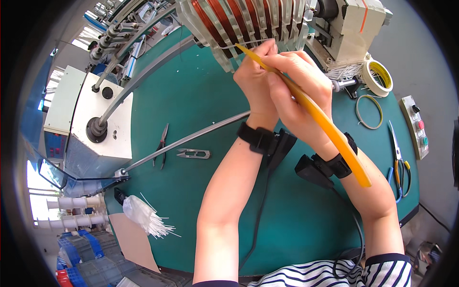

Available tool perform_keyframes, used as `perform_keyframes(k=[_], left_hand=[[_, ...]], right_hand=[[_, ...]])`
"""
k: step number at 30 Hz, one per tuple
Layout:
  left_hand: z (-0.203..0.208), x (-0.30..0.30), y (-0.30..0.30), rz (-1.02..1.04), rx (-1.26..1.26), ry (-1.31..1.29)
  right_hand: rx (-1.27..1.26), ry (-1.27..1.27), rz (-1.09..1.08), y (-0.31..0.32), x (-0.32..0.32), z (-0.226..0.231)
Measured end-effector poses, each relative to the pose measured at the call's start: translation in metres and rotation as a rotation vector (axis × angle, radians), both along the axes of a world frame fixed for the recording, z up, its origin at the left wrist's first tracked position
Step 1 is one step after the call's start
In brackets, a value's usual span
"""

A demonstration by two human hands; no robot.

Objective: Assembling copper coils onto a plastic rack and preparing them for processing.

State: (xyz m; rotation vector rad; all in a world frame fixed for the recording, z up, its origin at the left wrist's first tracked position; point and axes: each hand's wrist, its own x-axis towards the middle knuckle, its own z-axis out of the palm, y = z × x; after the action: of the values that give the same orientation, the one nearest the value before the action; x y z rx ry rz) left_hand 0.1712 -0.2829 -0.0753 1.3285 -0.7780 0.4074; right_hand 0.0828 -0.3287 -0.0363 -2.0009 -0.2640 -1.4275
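Note:
My right hand (311,76) is closed round a long, curved yellow stick (334,134). Its narrow tip touches or nearly touches the front of a row of copper wire coils (228,19), which sit between pale translucent plates (210,36). Just beside it my left hand (256,88) is closed at the foot of the coils, partly behind the right. A thin white strip (224,47) runs across the coil fronts to the left fingers, which seem to pinch its end. Both wrists wear black straps with small boxes and cables.
On the green table (191,186) lie pliers (162,143), thread snips (193,153), a bag of white strips (143,215), scissors (398,153) and tape rolls (377,79). A metal rod (191,141) crosses left of my arms. A button box (415,126) stands at right.

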Motion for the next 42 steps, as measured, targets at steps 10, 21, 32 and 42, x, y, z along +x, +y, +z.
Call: perform_keyframes(k=[10,21,32,42], left_hand=[[-0.010,0.017,-0.018,-0.037,-0.151,0.056],[-0.011,0.011,-0.018,-0.005,-0.175,0.095],[-0.022,0.026,-0.016,-0.324,-0.365,0.199],[0.002,0.009,-0.012,-0.041,-0.154,0.226]], right_hand=[[0.038,-0.032,0.038,0.001,0.020,-0.009],[0.051,-0.025,0.015,0.005,0.023,-0.008],[0.050,-0.055,-0.035,0.008,0.024,-0.002],[-0.010,-0.020,-0.036,-0.007,0.011,-0.010]])
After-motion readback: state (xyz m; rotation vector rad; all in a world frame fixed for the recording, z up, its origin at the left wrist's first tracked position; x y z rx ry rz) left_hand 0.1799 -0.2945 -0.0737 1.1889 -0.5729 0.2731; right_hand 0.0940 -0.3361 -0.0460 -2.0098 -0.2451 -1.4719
